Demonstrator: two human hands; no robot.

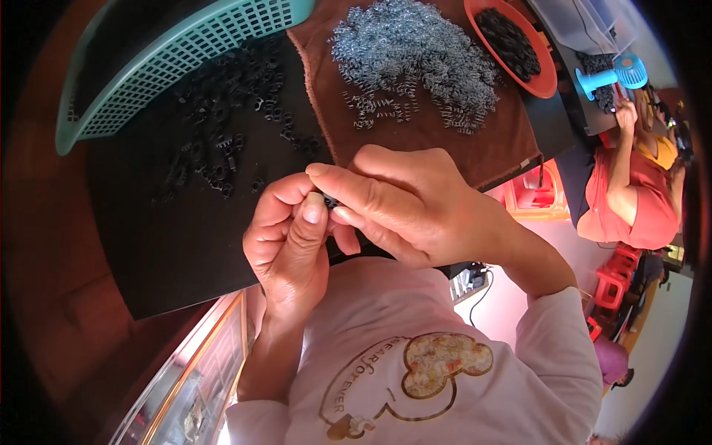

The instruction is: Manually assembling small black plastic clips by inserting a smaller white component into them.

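Observation:
My left hand (293, 241) and my right hand (419, 200) meet just in front of the table's near edge. Between their fingertips is a small black plastic piece (329, 200), mostly hidden, pinched from both sides. Many loose black plastic parts (215, 133) lie scattered on the dark table (163, 245) beyond my left hand. A large heap of silvery coil springs (415, 59) rests on a brown cloth (437, 152) past my right hand, some springs spread apart from it. More black parts (508, 44) fill an orange-red oval tray (547, 83) at the far right.
A teal perforated basket (185, 63) stands at the far left. To the right are a clear plastic bin (571, 22), a blue fan (615, 74) and a seated person in a red shirt (630, 193). Red stools (615, 278) stand behind; an orange-red stool (538, 189) is beside the table.

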